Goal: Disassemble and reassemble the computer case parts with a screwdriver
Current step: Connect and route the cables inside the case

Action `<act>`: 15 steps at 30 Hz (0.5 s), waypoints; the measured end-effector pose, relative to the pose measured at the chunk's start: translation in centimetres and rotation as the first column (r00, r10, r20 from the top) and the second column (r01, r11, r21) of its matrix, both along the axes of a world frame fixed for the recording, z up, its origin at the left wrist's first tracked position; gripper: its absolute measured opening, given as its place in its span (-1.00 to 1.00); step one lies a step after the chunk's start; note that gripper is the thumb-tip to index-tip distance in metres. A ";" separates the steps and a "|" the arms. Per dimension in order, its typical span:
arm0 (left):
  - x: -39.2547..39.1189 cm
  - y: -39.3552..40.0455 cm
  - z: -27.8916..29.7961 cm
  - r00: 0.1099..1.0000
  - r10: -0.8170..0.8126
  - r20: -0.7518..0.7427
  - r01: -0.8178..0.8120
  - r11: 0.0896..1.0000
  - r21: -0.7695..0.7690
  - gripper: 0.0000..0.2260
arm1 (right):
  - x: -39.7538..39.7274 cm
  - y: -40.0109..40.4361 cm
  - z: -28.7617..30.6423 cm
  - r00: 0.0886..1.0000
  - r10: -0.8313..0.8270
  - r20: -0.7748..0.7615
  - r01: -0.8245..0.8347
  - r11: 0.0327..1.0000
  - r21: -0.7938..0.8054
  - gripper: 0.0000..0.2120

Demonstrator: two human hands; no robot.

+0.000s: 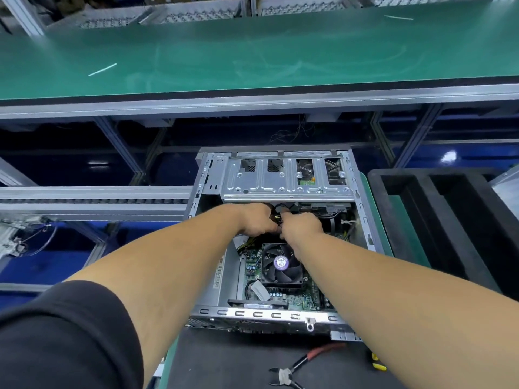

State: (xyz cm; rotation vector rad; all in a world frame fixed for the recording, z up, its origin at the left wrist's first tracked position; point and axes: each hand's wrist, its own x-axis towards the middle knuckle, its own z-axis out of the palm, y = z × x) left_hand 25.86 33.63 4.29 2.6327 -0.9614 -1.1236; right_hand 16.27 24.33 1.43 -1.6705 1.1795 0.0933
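Observation:
An open grey computer case (280, 314) lies on the work surface, its motherboard and black CPU fan (281, 263) exposed. A silver drive cage (286, 181) spans the far end of the case. Both hands reach inside just below that cage. My left hand (257, 220) has its fingers curled around a bundle of black and yellow cables (276, 217). My right hand (302, 226) pinches the same cables or a connector; its fingertips are hidden behind the hand. No screwdriver is in either hand.
Red-handled cutters (297, 366) lie on the dark mat near the front edge, with a yellow-handled tool (377, 363) partly hidden by my right forearm. A black foam tray (438, 226) stands to the right. A green conveyor (252, 57) runs across the back.

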 end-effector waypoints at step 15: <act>-0.9 0.8 0.4 0.893 0.289 -0.345 -0.377 0.899 -0.224 -0.84 | -0.8 0.1 -0.2 0.975 -0.141 0.172 0.081 0.946 0.313 -0.71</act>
